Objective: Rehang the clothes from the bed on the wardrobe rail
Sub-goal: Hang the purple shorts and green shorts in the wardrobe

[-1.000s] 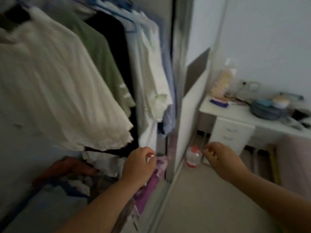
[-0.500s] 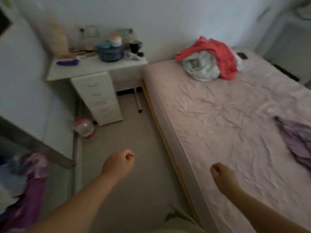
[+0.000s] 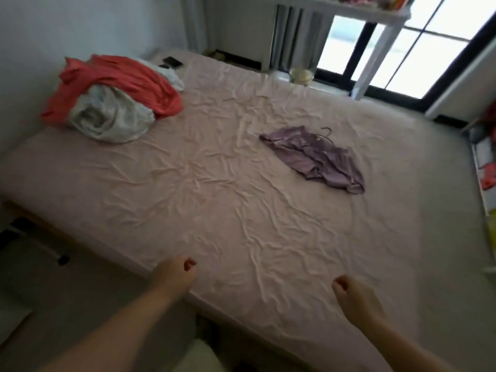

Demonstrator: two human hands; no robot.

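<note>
A purple garment [image 3: 316,157] lies crumpled on a wire hanger [image 3: 325,132] at the right middle of the bed [image 3: 214,205], which has a wrinkled pink sheet. At the bed's far left corner sits a heap of red cloth [image 3: 128,81] over white cloth [image 3: 107,116]. My left hand [image 3: 177,275] hovers over the bed's near edge, its fingers curled in and holding nothing. My right hand [image 3: 354,296] hangs above the sheet near the front, also curled shut and empty. Both hands are well short of the purple garment. The wardrobe is out of view.
A dark phone [image 3: 173,61] lies at the bed's far edge. Beyond the bed stand a white radiator [image 3: 295,30], a white table leg [image 3: 373,57] and a bright window [image 3: 402,49]. A glass jar [image 3: 302,73] sits on the sill. Clutter lines the right wall [image 3: 485,170].
My view has swung right from the wardrobe, past the desk, to the bed. Both hands stayed empty and have curled into loose fists over the bed's near edge.
</note>
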